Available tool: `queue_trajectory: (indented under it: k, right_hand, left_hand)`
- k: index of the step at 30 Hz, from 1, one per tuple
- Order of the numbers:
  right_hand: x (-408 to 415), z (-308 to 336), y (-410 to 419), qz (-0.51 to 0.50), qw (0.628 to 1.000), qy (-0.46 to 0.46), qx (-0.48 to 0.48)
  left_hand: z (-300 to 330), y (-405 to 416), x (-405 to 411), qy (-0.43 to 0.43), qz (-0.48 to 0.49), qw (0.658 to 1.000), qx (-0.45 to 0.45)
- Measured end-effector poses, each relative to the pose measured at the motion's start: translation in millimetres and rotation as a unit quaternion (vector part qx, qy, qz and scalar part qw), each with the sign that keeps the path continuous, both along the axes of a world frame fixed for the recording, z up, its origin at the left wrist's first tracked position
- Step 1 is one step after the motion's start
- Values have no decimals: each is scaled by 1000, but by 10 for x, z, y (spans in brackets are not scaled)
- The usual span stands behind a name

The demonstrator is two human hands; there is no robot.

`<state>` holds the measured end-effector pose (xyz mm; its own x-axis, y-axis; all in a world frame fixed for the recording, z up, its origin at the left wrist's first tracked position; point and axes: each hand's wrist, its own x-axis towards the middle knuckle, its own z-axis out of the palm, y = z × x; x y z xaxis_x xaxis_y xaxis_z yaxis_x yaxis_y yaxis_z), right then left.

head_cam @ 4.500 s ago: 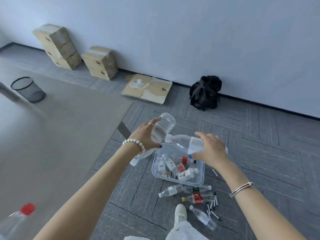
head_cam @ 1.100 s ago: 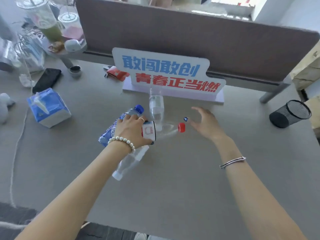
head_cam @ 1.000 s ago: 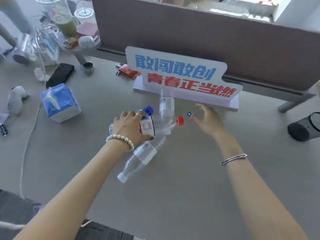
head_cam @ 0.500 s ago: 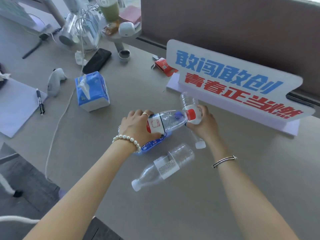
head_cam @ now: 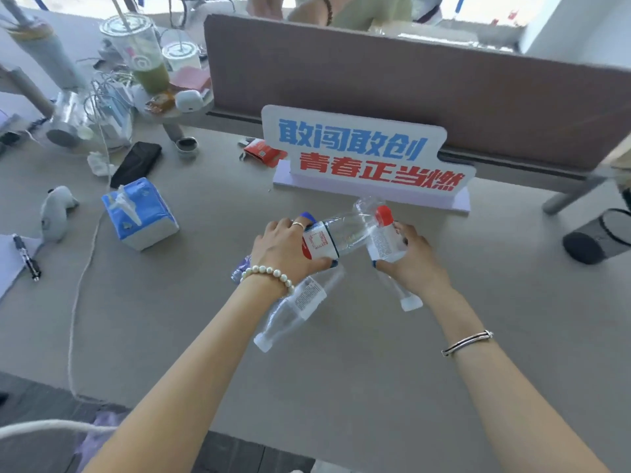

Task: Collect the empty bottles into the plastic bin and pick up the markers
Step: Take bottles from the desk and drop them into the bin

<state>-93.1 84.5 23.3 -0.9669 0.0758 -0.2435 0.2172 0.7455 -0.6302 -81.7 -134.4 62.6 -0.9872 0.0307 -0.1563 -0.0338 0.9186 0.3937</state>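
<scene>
left hand (head_cam: 285, 249) clamps a red-capped bottle (head_cam: 345, 233) and seemingly others beneath, right hand (head_cam: 411, 261) at 3 o'clock grips a white-capped bottle (head_cam: 389, 247).

Left hand (head_cam: 285, 247) around red-capped bottle (head_cam: 345, 233), right hand (head_cam: 409, 259) around another bottle (head_cam: 387, 247).

Clear bottle with the red cap (head_cam: 345, 233) shows a red-and-white label, and the second clear bottle (head_cam: 387, 247) carries a white label of fine dark print, like the white-capped one (head_cam: 293, 310) lying on the plain grey-beige desk (head_cam: 341, 387). A blue-and-white tissue pack (head_cam: 140, 213) sits toward the left edge beside a black phone (head_cam: 136, 163), and the white sign (head_cam: 362, 158) at the back edge runs blue characters over red ones. White pearl bracelet (head_cam: 268, 273) on one wrist, silver bangle (head_cam: 467, 342) on the other, a green drink in the clear cup (head_cam: 140, 56) at the back left corner, and a black mesh bin (head_cam: 597, 237) off the right edge.
</scene>
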Motion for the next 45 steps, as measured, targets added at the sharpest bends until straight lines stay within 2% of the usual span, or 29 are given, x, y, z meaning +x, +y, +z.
queue_trajectory:
  k: [6, 13, 26, 30, 35, 41, 45]
  right_hand:
    - [1144, 152, 413, -103, 995, 8, 11]
    - [2758, 190, 956, -244, 970, -8, 19]
    - [5579, 175, 1731, -460, 884, -36, 74]
    - [6222, 104, 1954, -494, 866, -40, 69]
    - [6815, -43, 2318, -501, 860, -65, 75]
    - [7206, -220, 2783, -465, 879, -77, 69]
    - [7401, -272, 3033, -470, 879, -59, 46]
  left_hand:
    - [35, 405, 525, 22, -128, 991, 37]
    - [-88, 1183, 1505, -7, -286, 955, 80]
    - [-62, 2923, 3253, -9, -562, 826, 51]
    - [-104, 3371, 3780, -6, -604, 796, 37]
    - [-193, 3849, 4345, -9, -621, 783, 11]
    - [-328, 4252, 4770, -21, -606, 795, -15]
    - [-417, 4455, 4968, -27, -597, 801, -35]
